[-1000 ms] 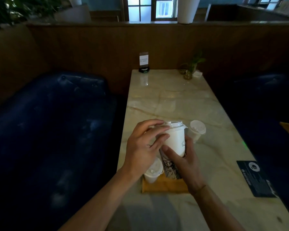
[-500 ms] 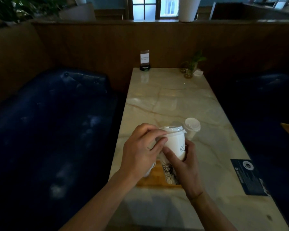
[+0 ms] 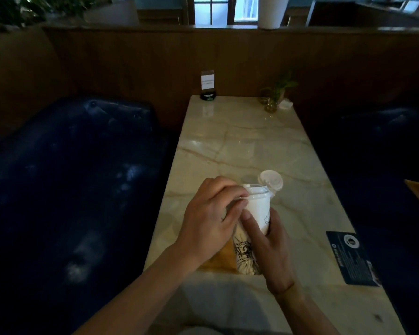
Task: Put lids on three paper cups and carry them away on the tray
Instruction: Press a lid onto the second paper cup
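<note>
Cup (image 3: 258,209) in both hands, lidded cup (image 3: 271,182) behind

The far half of the marble table (image 3: 240,146) offers open surface for passage. Obstructions at the far edge: a sign holder (image 3: 208,86) at left, a small plant vase (image 3: 271,102) at right. A lidded cup (image 3: 271,183) stands right of the centre. A dark card (image 3: 351,257) lies flat near the right edge. Wooden tray (image 3: 224,259), printed cup (image 3: 246,255) and both hands crowd the near centre.
</note>
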